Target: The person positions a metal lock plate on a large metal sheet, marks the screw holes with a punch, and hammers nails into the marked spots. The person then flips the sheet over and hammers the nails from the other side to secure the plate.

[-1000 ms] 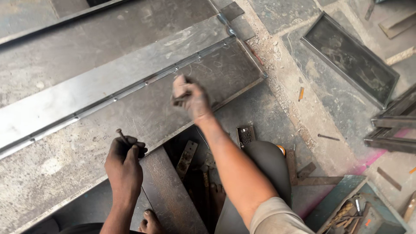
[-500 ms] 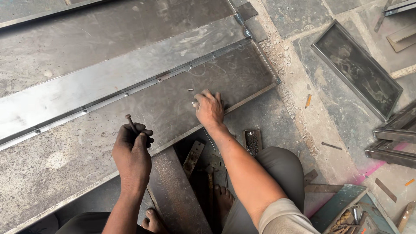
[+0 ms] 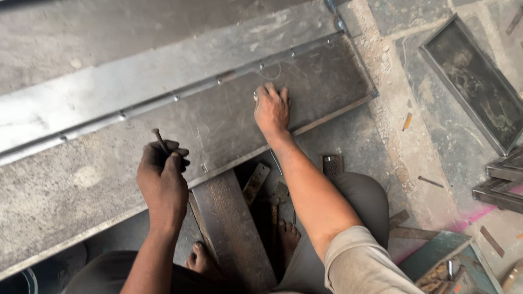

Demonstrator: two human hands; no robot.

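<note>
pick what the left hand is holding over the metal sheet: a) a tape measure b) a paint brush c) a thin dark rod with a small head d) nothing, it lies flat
c: the left hand is closed around a thin dark rod whose small head sticks up above the metal sheet, while the right hand lies flat on it.

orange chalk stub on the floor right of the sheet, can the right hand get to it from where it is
Probably yes. The right hand lies flat on the metal sheet, and only bare gritty floor shows between the sheet's edge and the orange chalk stub. Nothing stands in between.
</note>
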